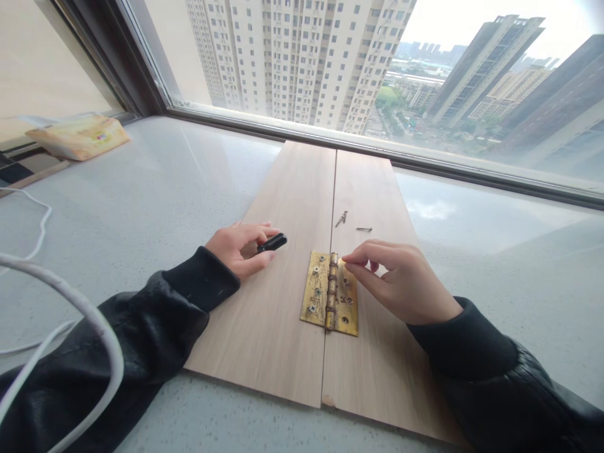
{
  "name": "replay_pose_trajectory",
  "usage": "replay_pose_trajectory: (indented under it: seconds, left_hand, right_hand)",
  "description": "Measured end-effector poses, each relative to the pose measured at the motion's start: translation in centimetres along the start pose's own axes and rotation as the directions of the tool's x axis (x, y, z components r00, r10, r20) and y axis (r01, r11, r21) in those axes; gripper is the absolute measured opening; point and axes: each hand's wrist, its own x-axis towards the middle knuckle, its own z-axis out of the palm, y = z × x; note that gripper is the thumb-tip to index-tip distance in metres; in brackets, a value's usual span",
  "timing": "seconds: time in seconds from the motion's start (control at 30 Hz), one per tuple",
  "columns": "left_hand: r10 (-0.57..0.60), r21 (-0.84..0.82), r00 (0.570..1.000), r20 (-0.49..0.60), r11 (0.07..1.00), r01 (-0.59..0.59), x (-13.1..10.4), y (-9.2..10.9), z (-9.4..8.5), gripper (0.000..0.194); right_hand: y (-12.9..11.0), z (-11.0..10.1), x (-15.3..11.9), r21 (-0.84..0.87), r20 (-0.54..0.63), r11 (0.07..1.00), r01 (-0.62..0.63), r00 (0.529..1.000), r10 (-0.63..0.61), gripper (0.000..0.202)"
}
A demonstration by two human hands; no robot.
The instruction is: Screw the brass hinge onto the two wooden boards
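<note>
A worn brass hinge [318, 296] lies unfolded across the seam between the left wooden board [264, 314] and the right wooden board [368, 371]. Screw heads show in its left leaf; the right leaf has holes, partly behind my fingers. My left hand [240, 246] rests on the left board, its fingers curled round a black handle [274, 243], likely of a screwdriver, whose other end is hidden. Over the upper right leaf, the thumb and forefinger of my right hand [401, 277] pinch together; anything between them is too small to make out. Loose screws [341, 219] lie beyond the hinge, with another screw [364, 229] to their right.
Both boards lie on a pale speckled stone sill [189, 176] and reach the window frame [283, 133] at the back. A tissue pack [80, 136] sits at the far left. White cables [89, 308] loop across the left foreground, in front of my left sleeve.
</note>
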Motion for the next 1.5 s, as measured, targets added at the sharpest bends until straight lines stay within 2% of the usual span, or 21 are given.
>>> replay_pose_trajectory:
  seconds: [0.13,0.37,0.57,1.0,1.33,1.5]
  left_hand:
    - [0.016,-0.017,1.0,-0.004,1.0,-0.016,0.0,0.0,0.0,0.014]
    - [0.013,-0.01,1.0,0.002,1.0,-0.013,0.0,0.1,-0.1,0.015]
    - [-0.001,-0.008,1.0,0.002,1.0,0.001,0.0,0.0,0.0,0.016]
    - [0.001,-0.021,1.0,0.008,1.0,-0.001,0.0,0.0,0.0,0.016]
    - [0.002,-0.029,1.0,-0.015,1.0,-0.003,-0.1,-0.1,0.2,0.016]
    - [0.03,-0.039,0.999,-0.034,0.999,-0.031,-0.1,-0.6,0.3,0.016]
  right_hand:
    - [0.4,-0.1,-0.1,0.017,0.009,1.0,-0.016,1.0,0.016,0.012]
    - [2.2,-0.1,-0.9,0.078,-0.1,0.994,-0.077,0.991,0.085,0.013]
    - [2.1,0.2,-1.2,0.124,-0.087,0.992,-0.024,0.996,0.035,0.013]
    - [2.9,0.5,-1.2,0.131,-0.065,0.983,-0.129,0.988,0.138,0.016]
    - [2.2,0.7,-1.0,0.171,-0.053,0.982,-0.077,0.995,0.087,0.016]
    - [2.4,0.7,-1.1,0.158,-0.045,0.98,-0.12,0.991,0.128,0.017]
